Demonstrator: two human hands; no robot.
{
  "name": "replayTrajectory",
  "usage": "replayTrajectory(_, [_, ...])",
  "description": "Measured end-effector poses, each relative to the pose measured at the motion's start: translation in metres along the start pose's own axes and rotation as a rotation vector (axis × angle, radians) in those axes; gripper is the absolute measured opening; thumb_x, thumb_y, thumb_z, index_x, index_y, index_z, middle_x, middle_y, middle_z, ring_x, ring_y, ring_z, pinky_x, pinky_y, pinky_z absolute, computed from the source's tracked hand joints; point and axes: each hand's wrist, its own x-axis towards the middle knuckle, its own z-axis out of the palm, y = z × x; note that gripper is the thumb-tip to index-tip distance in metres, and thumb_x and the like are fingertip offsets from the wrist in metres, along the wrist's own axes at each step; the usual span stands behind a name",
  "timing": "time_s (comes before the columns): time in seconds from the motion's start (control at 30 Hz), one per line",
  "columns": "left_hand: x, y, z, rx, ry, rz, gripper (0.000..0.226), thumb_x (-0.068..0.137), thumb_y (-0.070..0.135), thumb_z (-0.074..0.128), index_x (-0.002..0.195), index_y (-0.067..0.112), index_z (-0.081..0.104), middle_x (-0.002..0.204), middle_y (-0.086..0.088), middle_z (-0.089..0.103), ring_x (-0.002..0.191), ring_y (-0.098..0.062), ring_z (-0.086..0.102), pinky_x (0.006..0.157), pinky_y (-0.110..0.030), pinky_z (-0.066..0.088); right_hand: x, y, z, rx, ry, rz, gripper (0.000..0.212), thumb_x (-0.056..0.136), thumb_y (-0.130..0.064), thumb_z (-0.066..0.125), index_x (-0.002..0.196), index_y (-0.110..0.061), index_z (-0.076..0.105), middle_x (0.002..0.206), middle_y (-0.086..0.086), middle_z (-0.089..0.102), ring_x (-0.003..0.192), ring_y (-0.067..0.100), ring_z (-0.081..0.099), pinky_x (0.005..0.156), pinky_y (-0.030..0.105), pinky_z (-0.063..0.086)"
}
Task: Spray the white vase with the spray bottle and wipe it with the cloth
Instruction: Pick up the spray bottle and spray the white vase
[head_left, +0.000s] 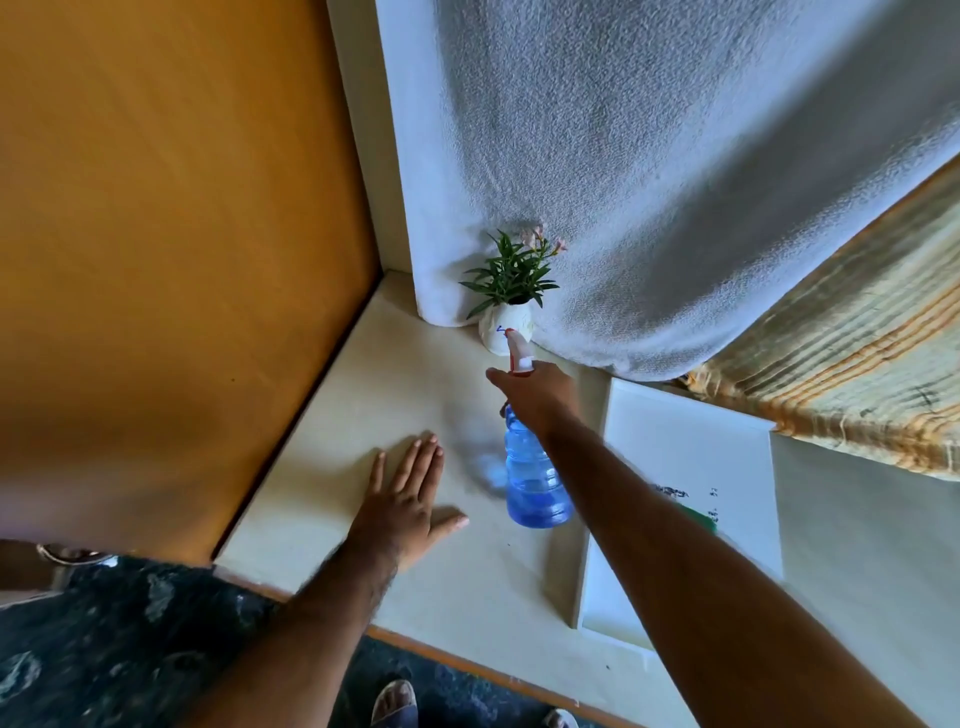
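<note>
A view from above looks down on a pale cream bench (415, 597) set in a corner, with an orange-brown panel (171, 234) on the left and a white textured curtain (649, 182) hanging at the back. The white vase (503, 327) stands at the far end of the bench, touching the foot of the curtain, and holds a small green plant (511, 275) with a few pale pink blooms. The right hand (535, 395) reaches forward with its arm outstretched and is closed around the neck of a translucent blue spray bottle (535, 478); the bottle's white and red spray head (519, 353) points at the vase, just in front of it. The bottle hangs tilted above the bench, casting a bluish shadow on the surface to its left. The left hand (410, 499) lies flat on the bench, palm down, fingers spread, holding nothing. To the right, a flat white board (691, 467) lies on the bench, with something green (701, 517) on it, partly hidden by the right arm. A striped tan fabric (857, 364) hangs at the far right. Dark patterned floor (130, 649) shows below.
</note>
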Motion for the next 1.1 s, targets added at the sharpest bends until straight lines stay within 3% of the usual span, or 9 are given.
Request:
replayTrajectory(0.07, [-0.001,0.0,-0.001,0.004,-0.008,0.008,0.105,0.08,0.081,-0.001,0.159,0.012,-0.011,0.166,-0.003,-0.021,0.156,-0.021,-0.013,0.122,-0.057,-0.012,0.004,-0.001,0.001,-0.013,-0.023,0.032,0.034,0.069,-0.052,0.062,0.071,-0.018,0.066,0.044,-0.009,0.068,0.061,0.014,0.073,0.075,0.03,0.06])
replayTrajectory(0.27, [-0.003,0.0,-0.005,-0.034,0.07,0.036,0.101,0.087,0.078,0.017,0.159,0.007,0.016,0.168,-0.008,0.007,0.155,-0.028,0.012,0.122,-0.066,0.013,0.017,-0.004,0.005,-0.079,0.006,0.132,0.035,0.062,-0.046,0.057,0.066,-0.014,0.071,0.043,-0.011,0.068,0.044,0.004,0.068,0.068,0.024,0.06])
replayTrajectory(0.47, [-0.002,-0.001,-0.004,-0.028,0.051,0.031,0.101,0.087,0.078,0.018,0.159,0.008,0.013,0.169,-0.007,0.004,0.156,-0.027,0.009,0.123,-0.066,0.011,0.017,-0.002,0.007,-0.052,0.01,0.12,0.035,0.064,-0.047,0.057,0.069,-0.015,0.069,0.043,-0.009,0.068,0.041,0.007,0.068,0.069,0.027,0.061])
replayTrajectory(0.67, [-0.001,-0.002,-0.002,-0.022,0.004,0.022,0.102,0.086,0.08,0.013,0.16,0.011,-0.002,0.167,-0.004,-0.013,0.156,-0.024,-0.007,0.124,-0.063,0.0,0.016,-0.003,0.003,-0.028,0.04,0.13,0.032,0.066,-0.043,0.059,0.073,-0.014,0.07,0.046,-0.005,0.071,0.056,0.018,0.074,0.073,0.036,0.064])
replayTrajectory(0.77, [0.0,-0.003,-0.002,-0.017,-0.003,0.017,0.102,0.087,0.081,0.013,0.16,0.011,-0.003,0.167,-0.004,-0.014,0.156,-0.024,-0.008,0.124,-0.063,-0.001,0.013,0.0,-0.002,0.001,0.062,0.116,0.027,0.07,-0.04,0.058,0.075,-0.015,0.067,0.046,-0.006,0.07,0.058,0.015,0.073,0.07,0.032,0.061])
replayTrajectory(0.87, [-0.001,-0.003,-0.002,-0.016,-0.024,0.011,0.104,0.084,0.082,0.007,0.159,0.012,-0.006,0.166,-0.003,-0.018,0.156,-0.023,-0.01,0.124,-0.062,-0.003,0.006,0.003,-0.01,0.037,0.139,0.069,0.017,0.073,-0.033,0.057,0.067,-0.018,0.058,0.038,-0.015,0.063,0.046,0.0,0.064,0.05,0.021,0.045])
replayTrajectory(0.93, [0.0,-0.003,-0.001,0.001,-0.036,0.002,0.105,0.082,0.083,0.003,0.159,0.013,-0.012,0.165,-0.003,-0.023,0.155,-0.022,-0.014,0.124,-0.061,-0.006,0.001,0.003,-0.021,0.095,0.216,0.011,0.016,0.076,-0.031,0.058,0.065,-0.018,0.057,0.035,-0.02,0.06,0.044,-0.008,0.057,0.048,0.021,0.04])
replayTrajectory(1.03, [-0.001,-0.005,-0.002,0.015,-0.049,-0.004,0.105,0.08,0.083,-0.001,0.158,0.013,-0.015,0.165,-0.003,-0.025,0.155,-0.021,-0.016,0.124,-0.059,-0.008,-0.006,-0.002,-0.047,0.277,0.352,-0.061,0.015,0.076,-0.034,0.06,0.069,-0.021,0.06,0.045,-0.02,0.066,0.052,0.003,0.065,0.057,0.026,0.052])
replayTrajectory(1.1, [-0.003,-0.002,-0.005,-0.01,-0.024,0.003,0.107,0.081,0.083,0.004,0.159,0.011,-0.004,0.167,-0.006,-0.013,0.156,-0.024,-0.007,0.124,-0.06,-0.003,-0.011,-0.004,-0.071,0.426,0.455,-0.124,0.013,0.076,-0.035,0.062,0.071,-0.023,0.063,0.049,-0.014,0.07,0.052,0.007,0.069,0.06,0.03,0.058])
